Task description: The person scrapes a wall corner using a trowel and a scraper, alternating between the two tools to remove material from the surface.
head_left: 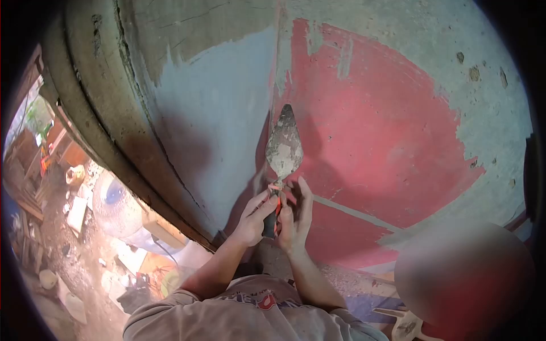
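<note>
A pointed trowel (284,149), smeared with grey material, is held upright with its tip toward the wall's top. My left hand (255,217) pinches the upper part of its black and orange handle. On the right side of the same handle, my right hand (294,220) grips with thumb and lower fingers, while some of its fingers extend upward beside the blade's base. Behind the trowel, the wall (375,131) carries red paint on the right and pale blue paint on the left.
A round fan (116,203) stands at the left beyond the wall's dark edge, among scattered debris. At the lower right is a blurred, rounded shape (463,278), close to a pale plastic object (406,327). Bare grey plaster surrounds the painted areas.
</note>
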The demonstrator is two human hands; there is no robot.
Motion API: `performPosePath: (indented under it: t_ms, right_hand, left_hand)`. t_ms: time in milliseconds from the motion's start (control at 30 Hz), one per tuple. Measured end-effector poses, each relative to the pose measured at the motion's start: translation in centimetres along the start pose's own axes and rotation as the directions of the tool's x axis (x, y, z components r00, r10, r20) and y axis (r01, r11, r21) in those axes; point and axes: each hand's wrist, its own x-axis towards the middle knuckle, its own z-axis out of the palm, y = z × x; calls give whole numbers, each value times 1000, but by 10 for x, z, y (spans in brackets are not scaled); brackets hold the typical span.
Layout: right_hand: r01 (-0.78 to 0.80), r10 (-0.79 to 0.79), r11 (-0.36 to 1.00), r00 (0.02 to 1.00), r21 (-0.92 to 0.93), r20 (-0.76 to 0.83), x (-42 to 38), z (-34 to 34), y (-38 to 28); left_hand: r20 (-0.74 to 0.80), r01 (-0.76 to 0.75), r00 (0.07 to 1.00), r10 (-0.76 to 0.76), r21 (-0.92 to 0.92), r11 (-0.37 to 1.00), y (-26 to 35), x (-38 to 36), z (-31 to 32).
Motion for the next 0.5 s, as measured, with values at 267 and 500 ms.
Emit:
performPosePath:
  t_ms: [267, 500]
  right_hand:
    - [41, -41, 938, 999, -343, 8, 132, 3, -34]
    - [118, -121, 948, 993, -295, 8, 151, 25, -14]
  left_hand:
    - [199, 44, 980, -20, -114, 993, 26, 10, 6]
    - [1, -397, 918, 397, 37, 917, 11, 0, 10]
